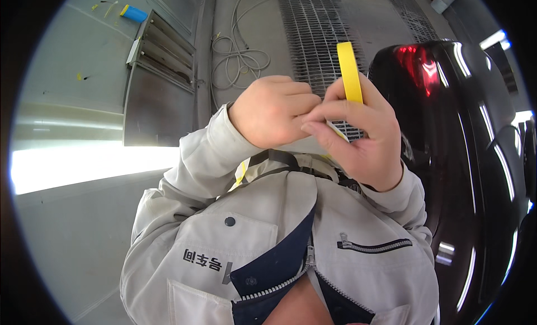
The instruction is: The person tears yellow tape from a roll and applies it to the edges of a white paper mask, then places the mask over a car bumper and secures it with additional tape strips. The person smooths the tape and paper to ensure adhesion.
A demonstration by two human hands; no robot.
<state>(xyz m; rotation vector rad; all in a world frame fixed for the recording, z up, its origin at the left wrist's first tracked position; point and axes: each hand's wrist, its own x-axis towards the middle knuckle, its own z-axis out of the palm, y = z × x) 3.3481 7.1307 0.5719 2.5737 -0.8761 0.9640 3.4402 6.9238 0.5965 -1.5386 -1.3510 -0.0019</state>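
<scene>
My right hand [366, 135] is wrapped round a roll of yellow masking tape [350, 73], seen nearly edge-on. Its upper part rises above my fingers, and a bit of its lower edge shows between finger and thumb. My left hand [278, 110] is curled closed, knuckles up, right against the right hand's thumb and index fingertips. Whatever lies in its fingers, such as an end of tape, is hidden. Both hands are held in front of my chest, over the grated floor.
A glossy dark car [430, 157] with a red tail light [419, 68] stands close on my right. A coiled hose [240, 59] lies on the floor ahead, beside a floor grate [316, 29]. Left are a pale wall [72, 62], a louvred metal panel [165, 51] and a blue cylinder [134, 13].
</scene>
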